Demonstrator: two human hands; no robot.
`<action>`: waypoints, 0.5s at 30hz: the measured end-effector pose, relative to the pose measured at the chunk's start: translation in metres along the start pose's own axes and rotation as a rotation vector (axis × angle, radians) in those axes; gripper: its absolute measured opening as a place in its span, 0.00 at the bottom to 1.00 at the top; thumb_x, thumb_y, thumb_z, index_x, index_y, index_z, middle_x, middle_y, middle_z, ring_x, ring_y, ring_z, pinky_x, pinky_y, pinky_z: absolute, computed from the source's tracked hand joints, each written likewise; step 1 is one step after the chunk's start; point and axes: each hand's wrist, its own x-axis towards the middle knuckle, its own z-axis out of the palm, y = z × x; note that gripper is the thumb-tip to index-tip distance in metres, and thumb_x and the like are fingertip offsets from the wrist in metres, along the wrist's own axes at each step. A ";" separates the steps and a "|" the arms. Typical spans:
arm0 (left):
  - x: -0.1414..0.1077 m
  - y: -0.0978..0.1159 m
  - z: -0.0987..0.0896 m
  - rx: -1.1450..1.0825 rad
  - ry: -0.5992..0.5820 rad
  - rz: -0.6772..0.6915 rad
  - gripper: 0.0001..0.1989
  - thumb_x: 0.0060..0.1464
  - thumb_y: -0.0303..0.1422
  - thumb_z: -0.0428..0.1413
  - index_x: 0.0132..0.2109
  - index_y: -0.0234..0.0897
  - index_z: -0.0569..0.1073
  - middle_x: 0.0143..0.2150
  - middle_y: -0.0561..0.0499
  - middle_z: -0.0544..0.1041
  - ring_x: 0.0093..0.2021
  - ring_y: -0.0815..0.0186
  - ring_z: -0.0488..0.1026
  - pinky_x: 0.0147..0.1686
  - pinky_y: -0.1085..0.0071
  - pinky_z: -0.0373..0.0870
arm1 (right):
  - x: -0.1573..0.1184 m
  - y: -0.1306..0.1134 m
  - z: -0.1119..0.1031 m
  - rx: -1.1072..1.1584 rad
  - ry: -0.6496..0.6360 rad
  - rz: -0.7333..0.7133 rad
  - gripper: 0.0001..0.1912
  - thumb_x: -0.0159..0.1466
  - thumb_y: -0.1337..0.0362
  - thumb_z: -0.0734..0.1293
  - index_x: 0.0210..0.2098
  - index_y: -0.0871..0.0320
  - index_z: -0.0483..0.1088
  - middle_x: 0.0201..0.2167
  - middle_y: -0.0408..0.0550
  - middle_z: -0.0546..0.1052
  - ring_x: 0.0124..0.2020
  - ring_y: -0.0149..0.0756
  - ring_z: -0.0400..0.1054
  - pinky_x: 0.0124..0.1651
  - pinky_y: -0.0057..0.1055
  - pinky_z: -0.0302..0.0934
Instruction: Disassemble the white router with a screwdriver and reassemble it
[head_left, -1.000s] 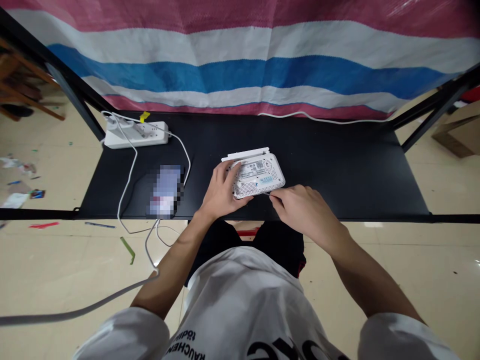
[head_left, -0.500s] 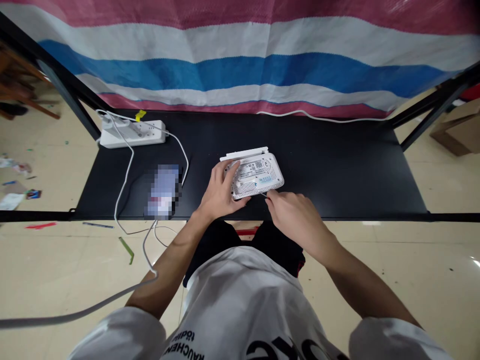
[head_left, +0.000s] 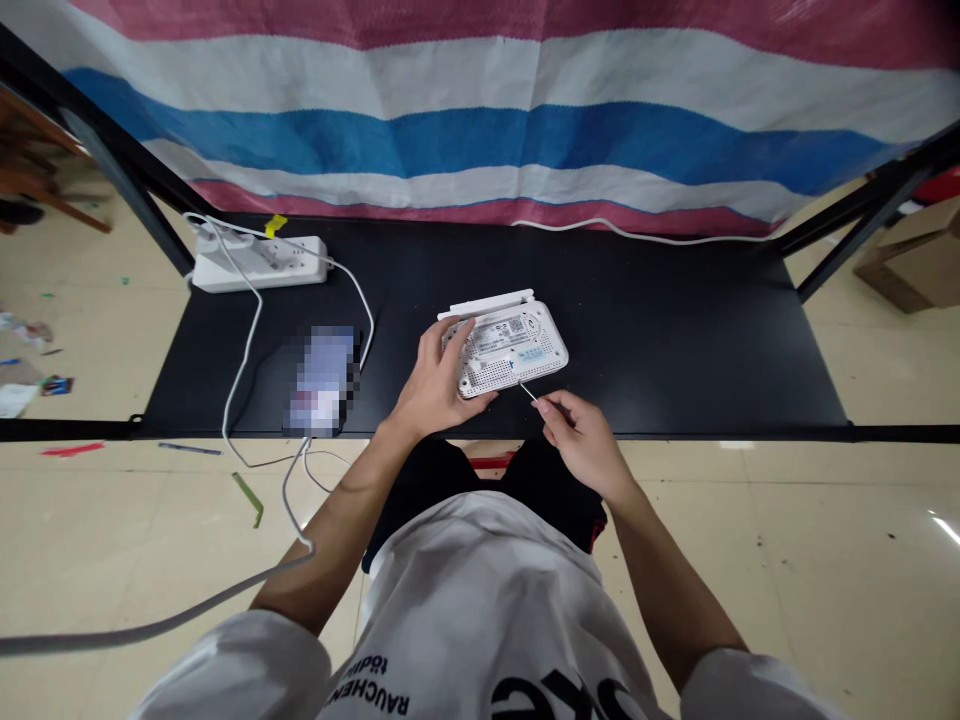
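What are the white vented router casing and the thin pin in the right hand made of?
The white vented router casing looks like moulded plastic: matt finish, rows of small vent holes. The thin straight pin in the right hand looks like bright metal, from its pale sheen; too small to name the alloy.

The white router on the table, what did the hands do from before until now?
The right hand moved back toward the person, away from the white router. Its fingers still pinch the thin metal pin, and more of the pin now shows. Nothing was let go. The left hand stayed on the router, and the router stayed upside down on the table. The power strip stayed where it was.
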 end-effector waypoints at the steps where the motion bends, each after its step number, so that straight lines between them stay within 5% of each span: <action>1: 0.000 0.001 -0.001 -0.010 -0.020 0.007 0.57 0.54 0.47 0.69 0.80 0.44 0.46 0.75 0.33 0.54 0.76 0.35 0.56 0.72 0.33 0.62 | -0.001 -0.002 -0.004 -0.039 0.017 -0.012 0.19 0.76 0.49 0.62 0.42 0.56 0.76 0.26 0.41 0.75 0.28 0.34 0.69 0.34 0.29 0.59; 9: 0.000 0.005 -0.005 -0.041 -0.078 0.043 0.58 0.52 0.39 0.67 0.80 0.43 0.43 0.75 0.32 0.53 0.77 0.34 0.54 0.73 0.32 0.61 | -0.018 -0.036 -0.016 -0.466 0.026 -0.195 0.14 0.75 0.59 0.62 0.43 0.53 0.80 0.35 0.45 0.83 0.35 0.36 0.76 0.40 0.31 0.60; 15: -0.002 0.002 -0.003 -0.037 -0.070 0.046 0.57 0.52 0.40 0.67 0.80 0.43 0.43 0.75 0.32 0.54 0.76 0.35 0.55 0.72 0.33 0.62 | -0.005 -0.061 0.001 -0.856 -0.077 -0.261 0.18 0.78 0.57 0.59 0.43 0.52 0.80 0.35 0.45 0.83 0.30 0.35 0.74 0.32 0.34 0.43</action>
